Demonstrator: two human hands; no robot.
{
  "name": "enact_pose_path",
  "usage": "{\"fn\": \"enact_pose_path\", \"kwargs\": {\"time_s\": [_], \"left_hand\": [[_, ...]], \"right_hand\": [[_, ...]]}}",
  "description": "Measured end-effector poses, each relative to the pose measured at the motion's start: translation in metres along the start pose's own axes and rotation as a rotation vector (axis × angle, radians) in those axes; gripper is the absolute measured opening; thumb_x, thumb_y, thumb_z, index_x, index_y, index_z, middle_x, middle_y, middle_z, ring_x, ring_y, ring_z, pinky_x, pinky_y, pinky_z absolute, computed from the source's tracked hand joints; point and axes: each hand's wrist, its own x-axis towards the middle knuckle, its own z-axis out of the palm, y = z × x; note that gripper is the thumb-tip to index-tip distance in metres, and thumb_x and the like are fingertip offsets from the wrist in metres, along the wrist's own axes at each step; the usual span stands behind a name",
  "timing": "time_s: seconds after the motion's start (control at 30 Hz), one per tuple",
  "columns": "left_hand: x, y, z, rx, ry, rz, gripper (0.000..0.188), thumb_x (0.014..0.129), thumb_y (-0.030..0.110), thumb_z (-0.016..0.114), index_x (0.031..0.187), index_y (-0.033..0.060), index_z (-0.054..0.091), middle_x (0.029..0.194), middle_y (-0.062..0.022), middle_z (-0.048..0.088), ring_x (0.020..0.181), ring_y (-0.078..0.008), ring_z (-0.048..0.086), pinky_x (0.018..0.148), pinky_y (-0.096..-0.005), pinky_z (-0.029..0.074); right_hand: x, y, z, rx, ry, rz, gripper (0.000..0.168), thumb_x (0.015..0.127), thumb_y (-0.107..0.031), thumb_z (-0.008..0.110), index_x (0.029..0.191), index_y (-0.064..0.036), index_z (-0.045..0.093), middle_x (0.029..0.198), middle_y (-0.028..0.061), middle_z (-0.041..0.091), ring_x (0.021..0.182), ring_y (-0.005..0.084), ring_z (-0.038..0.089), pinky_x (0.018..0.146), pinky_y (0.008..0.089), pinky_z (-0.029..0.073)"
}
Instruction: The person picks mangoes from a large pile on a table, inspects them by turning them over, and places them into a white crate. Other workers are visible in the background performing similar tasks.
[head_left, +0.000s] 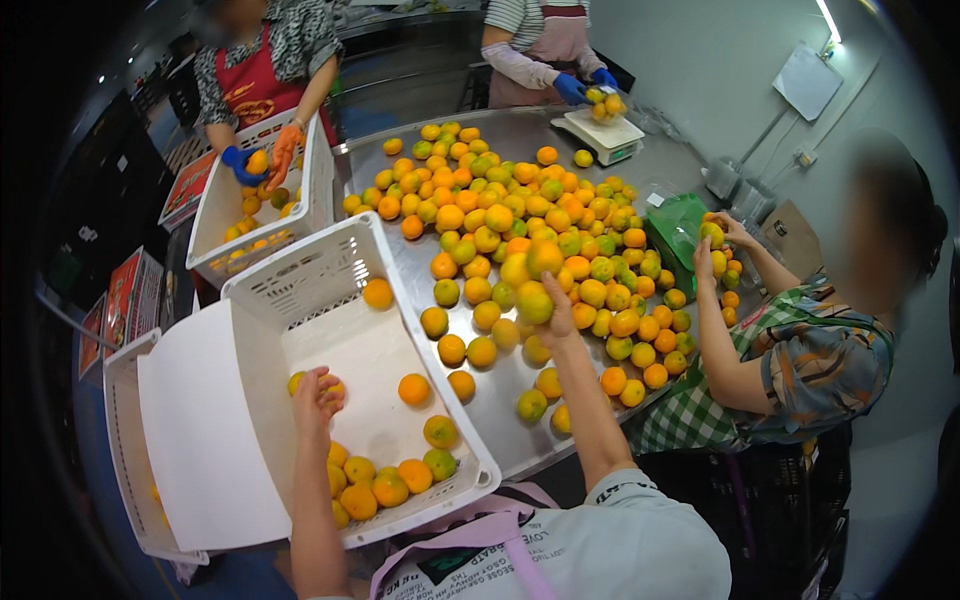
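My left hand (316, 397) reaches into a white perforated plastic crate (390, 262), over citrus fruits on its pale floor; one lies partly behind the fingers, and I cannot tell whether the hand grips it. More yellow-orange citrus fruits (390, 489) are gathered at the crate's near end. My right hand (556, 311) holds several citrus fruits (534, 302) above the metal table (487, 420). Beneath and around it spreads a big pile of orange, yellow and greenish citrus fruits (499, 217). A curved white sheet (199, 427) covers the crate's left side.
A person in a red apron handles fruit over another white crate (319, 187) at the upper left. Across the table, a person with blue gloves holds packed fruit at a digital scale (604, 135). At the right, a person in a checked apron holds fruit near a green bag (671, 229).
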Motion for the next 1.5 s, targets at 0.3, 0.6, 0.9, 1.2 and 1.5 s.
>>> {"fn": "enact_pose_path", "kwargs": {"time_s": [0.3, 0.6, 0.9, 1.2, 1.5], "left_hand": [[0.019, -0.033, -0.019, 0.520, -0.104, 0.086, 0.018, 0.091, 0.021, 0.054, 0.103, 0.0077, 0.058, 0.083, -0.0029, 0.060, 0.063, -0.0087, 0.056, 0.052, -0.0208, 0.045], [0.010, -0.040, -0.011, 0.771, -0.266, 0.037, 0.020, 0.088, 0.016, 0.055, 0.104, 0.0047, 0.058, 0.082, -0.0039, 0.060, 0.062, -0.0101, 0.056, 0.053, -0.0223, 0.045], [0.010, -0.049, -0.018, 0.899, -0.324, 0.006, 0.020, 0.086, 0.015, 0.057, 0.104, 0.0053, 0.058, 0.078, -0.0023, 0.057, 0.063, -0.0102, 0.056, 0.054, -0.0235, 0.046], [0.007, -0.048, -0.017, 0.966, -0.377, -0.056, 0.022, 0.085, 0.016, 0.058, 0.105, 0.0059, 0.058, 0.081, -0.0040, 0.058, 0.064, -0.0116, 0.056, 0.055, -0.0246, 0.046], [0.023, -0.070, -0.041, 1.050, -0.417, 0.041, 0.026, 0.086, 0.022, 0.057, 0.107, 0.0072, 0.059, 0.084, -0.0042, 0.061, 0.065, -0.0117, 0.058, 0.059, -0.0262, 0.049]], "right_hand": [[0.074, -0.065, -0.116, -1.375, 0.575, -0.266, 0.072, 0.074, -0.044, 0.069, 0.134, -0.018, 0.039, 0.129, 0.0153, 0.040, 0.116, 0.0318, 0.042, 0.092, 0.0441, 0.040], [0.082, -0.041, -0.113, -1.827, 0.544, -0.367, 0.069, 0.066, -0.046, 0.070, 0.125, -0.018, 0.046, 0.132, 0.0157, 0.033, 0.120, 0.0366, 0.032, 0.089, 0.0511, 0.042], [0.040, -0.035, -0.140, -1.579, 0.420, -0.587, 0.076, 0.060, -0.027, 0.077, 0.125, -0.007, 0.044, 0.126, 0.0232, 0.032, 0.117, 0.0399, 0.034, 0.099, 0.0447, 0.034], [0.019, -0.032, -0.142, -1.612, 0.313, -0.510, 0.056, 0.066, -0.020, 0.075, 0.115, -0.006, 0.052, 0.119, 0.0163, 0.043, 0.115, 0.0344, 0.041, 0.098, 0.0409, 0.036], [-0.047, -0.025, -0.064, -1.216, 0.302, -0.708, 0.030, 0.078, -0.002, 0.064, 0.107, -0.002, 0.057, 0.104, 0.0091, 0.058, 0.091, 0.0200, 0.056, 0.071, 0.0281, 0.047]]}}
